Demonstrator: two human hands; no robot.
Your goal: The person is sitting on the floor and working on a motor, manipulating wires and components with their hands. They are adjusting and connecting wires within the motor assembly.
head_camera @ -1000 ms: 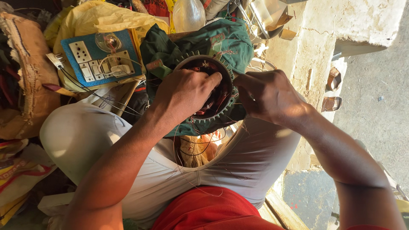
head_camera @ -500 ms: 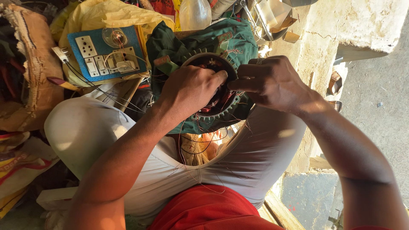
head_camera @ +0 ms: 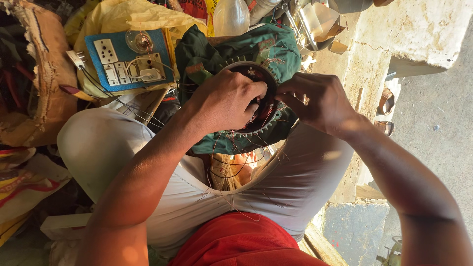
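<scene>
Green cloth (head_camera: 276, 49) beside concrete ledge (head_camera: 419, 29)

A: Views on record?
B: One. Head-worn camera, looking steeply down onto the wearer's own lap (head_camera: 276, 192), close range.
A: Framing?
B: Forearms enter from the bottom edge; cluttered floor upper left, concrete step (head_camera: 414, 34) upper right.
</scene>
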